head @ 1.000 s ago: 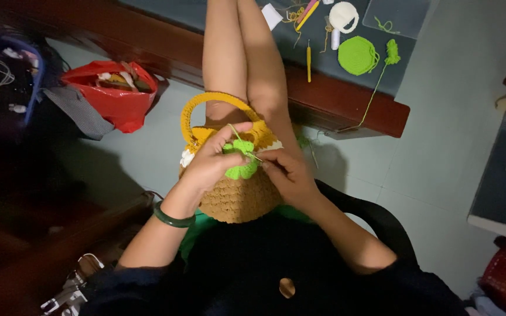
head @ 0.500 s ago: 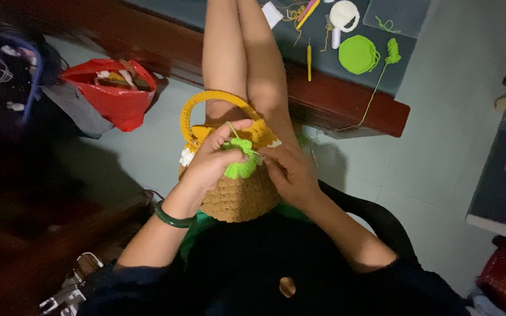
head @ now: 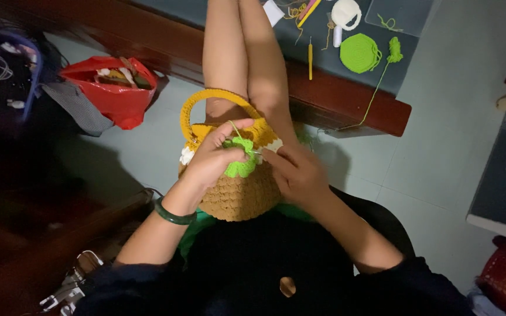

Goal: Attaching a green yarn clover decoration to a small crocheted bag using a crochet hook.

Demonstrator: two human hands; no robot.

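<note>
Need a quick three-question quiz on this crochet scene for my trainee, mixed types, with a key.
1. True or false: the left hand holds the small green crochet piece against the brown basket.
2. What colour is the basket's handle? A) red B) yellow C) blue
3. Fill in: the green bangle sits on the ____ wrist.

Key: 1 true. 2 B. 3 left. The right hand meets the green piece from the other side. On the desk lies a flat green crochet round.
</note>
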